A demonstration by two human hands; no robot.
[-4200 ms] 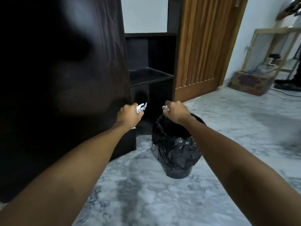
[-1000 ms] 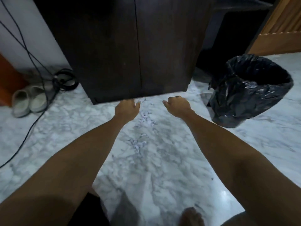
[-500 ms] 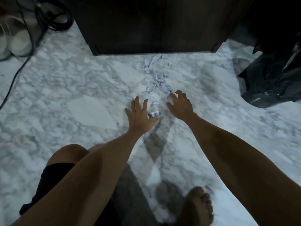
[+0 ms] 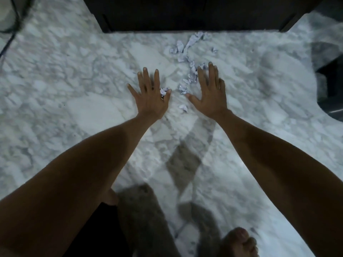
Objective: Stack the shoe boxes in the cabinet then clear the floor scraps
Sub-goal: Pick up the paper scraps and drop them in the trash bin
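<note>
Small crumpled white paper scraps [image 4: 187,58] lie in a loose trail on the marble floor [image 4: 74,75], running from the base of the dark cabinet [image 4: 193,13] toward me. My left hand [image 4: 150,95] lies flat with fingers spread to the left of the trail, and one scrap [image 4: 164,91] sits against its thumb. To the right of the trail my right hand [image 4: 210,91] is also flat and spread, its fingers beside the scraps. Neither hand holds anything. No shoe boxes are visible.
The black bin bag [image 4: 332,89] shows at the right edge. A dark cable [image 4: 11,32] runs across the top left corner. My bare foot [image 4: 239,242] is at the bottom, with my knee and dark shorts [image 4: 96,229] at lower left.
My head has dipped closer to the floor. Both hands have flattened and spread on either side of the scrap trail. Earlier they dropped scraps at the bin and came back empty.
</note>
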